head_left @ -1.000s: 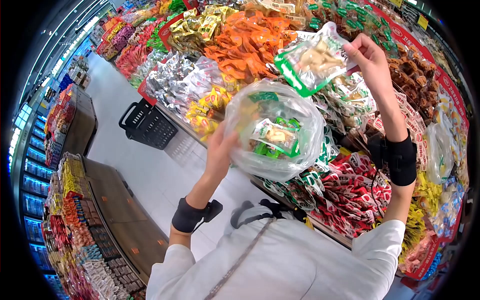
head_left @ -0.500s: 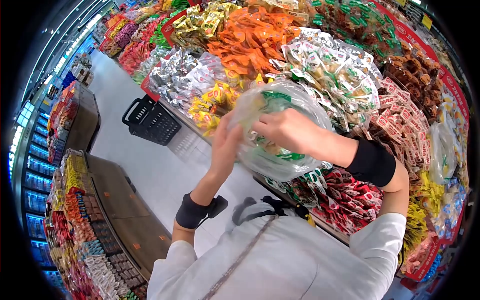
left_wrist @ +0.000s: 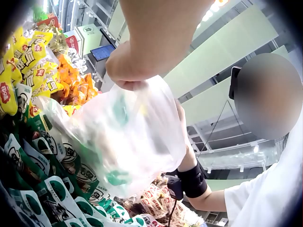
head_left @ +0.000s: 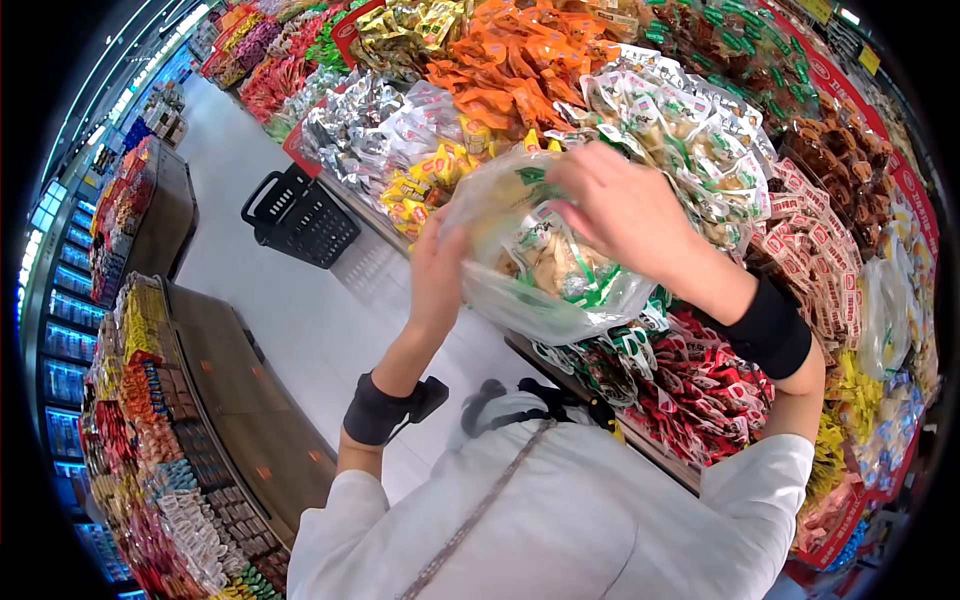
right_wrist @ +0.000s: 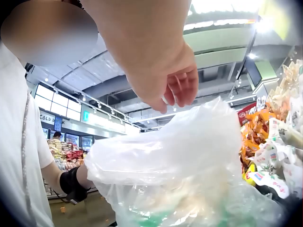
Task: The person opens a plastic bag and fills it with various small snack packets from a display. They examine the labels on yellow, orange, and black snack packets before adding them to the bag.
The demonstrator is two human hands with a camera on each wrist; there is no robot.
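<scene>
My left hand (head_left: 437, 272) grips the rim of a clear plastic bag (head_left: 610, 310) on its left side. In the left wrist view the bag (left_wrist: 147, 137) hangs below that hand's curled fingers. Vacuum-packed snacks (head_left: 560, 262) with white and green printing lie inside, seen through the bag's mouth. Over the far right part of the mouth is my right hand (head_left: 630, 215), slightly blurred. The right wrist view shows this hand (right_wrist: 163, 82) above the bag's upper edge, its fingers loosely bent with nothing between them.
Piled snack packets surround the bag: white-and-green ones (head_left: 690, 150), orange ones (head_left: 510, 65), yellow ones (head_left: 430, 185) and red ones (head_left: 700, 390). A black shopping basket (head_left: 300, 218) stands on the aisle floor. A second display counter (head_left: 235, 400) runs along the left.
The right hand carried a white-and-green snack pack over to the bag and let it go inside. It then rose back toward the rim, empty. The left hand has stayed on the bag.
</scene>
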